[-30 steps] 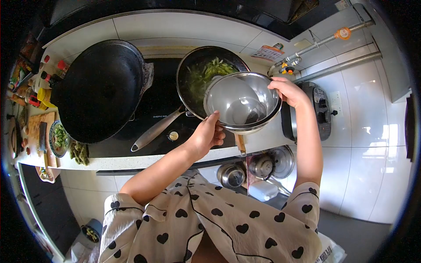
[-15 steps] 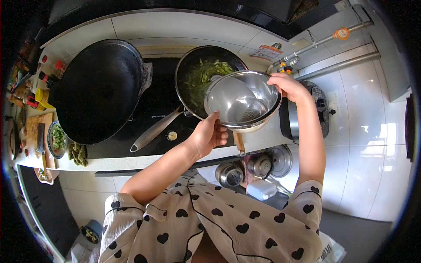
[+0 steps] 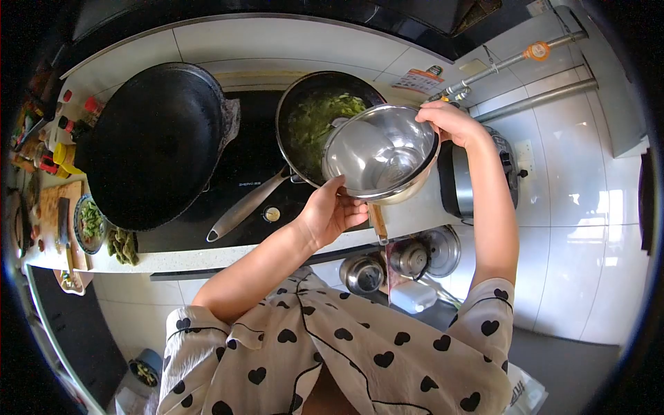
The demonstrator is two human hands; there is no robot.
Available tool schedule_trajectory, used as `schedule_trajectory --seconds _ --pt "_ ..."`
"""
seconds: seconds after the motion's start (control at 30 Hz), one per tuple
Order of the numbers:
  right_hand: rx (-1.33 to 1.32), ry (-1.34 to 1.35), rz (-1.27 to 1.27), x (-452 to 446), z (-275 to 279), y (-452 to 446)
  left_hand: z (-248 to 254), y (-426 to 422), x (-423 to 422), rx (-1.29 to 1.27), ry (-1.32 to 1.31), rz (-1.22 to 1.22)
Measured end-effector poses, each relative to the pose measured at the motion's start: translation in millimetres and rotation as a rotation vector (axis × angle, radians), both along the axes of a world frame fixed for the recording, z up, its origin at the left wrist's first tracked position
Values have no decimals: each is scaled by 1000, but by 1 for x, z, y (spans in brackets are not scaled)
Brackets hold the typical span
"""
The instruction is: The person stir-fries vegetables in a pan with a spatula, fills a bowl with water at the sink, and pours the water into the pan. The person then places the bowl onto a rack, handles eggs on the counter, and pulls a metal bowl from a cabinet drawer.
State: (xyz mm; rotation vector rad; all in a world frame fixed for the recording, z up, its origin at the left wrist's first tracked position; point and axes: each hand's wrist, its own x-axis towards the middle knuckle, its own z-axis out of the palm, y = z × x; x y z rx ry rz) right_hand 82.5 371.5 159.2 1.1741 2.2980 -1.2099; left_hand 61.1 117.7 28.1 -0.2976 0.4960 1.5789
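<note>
Both hands hold a shiny metal bowl (image 3: 380, 149), tilted to the left over the right edge of a dark pan (image 3: 294, 131). My left hand (image 3: 333, 213) grips the near left rim, thumb on top and fingers underneath. My right hand (image 3: 449, 123) is closed on the far right rim. Green vegetable pieces (image 3: 328, 114) lie in liquid in the pan. The pan's long metal handle (image 3: 247, 206) points toward the front left. Beneath the bowl, a wooden handle (image 3: 377, 223) sticks out; what it belongs to is mostly hidden.
A large black wok (image 3: 155, 145) covers the left side of the stove. Farther left are a patterned bowl (image 3: 80, 223) of chopped greens, a knife on a cutting board (image 3: 48, 200) and bottles. A dark appliance (image 3: 456, 183) stands right. Pots (image 3: 362, 274) sit below the counter edge.
The metal bowl has tipped further toward the pan, its right side raised. My right hand has moved slightly up and left. My left hand still holds the near rim.
</note>
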Motion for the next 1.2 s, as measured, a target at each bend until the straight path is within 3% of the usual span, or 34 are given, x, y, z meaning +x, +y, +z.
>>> schedule_trajectory --seconds 0.8,1.1,1.2 --pt "217 -98 222 -58 12 -11 -18 9 11 228 -330 135" --pt "587 -216 522 -98 37 -62 -29 16 14 316 -405 144" --pt "737 -95 671 -111 32 -70 -25 18 14 308 -464 148"
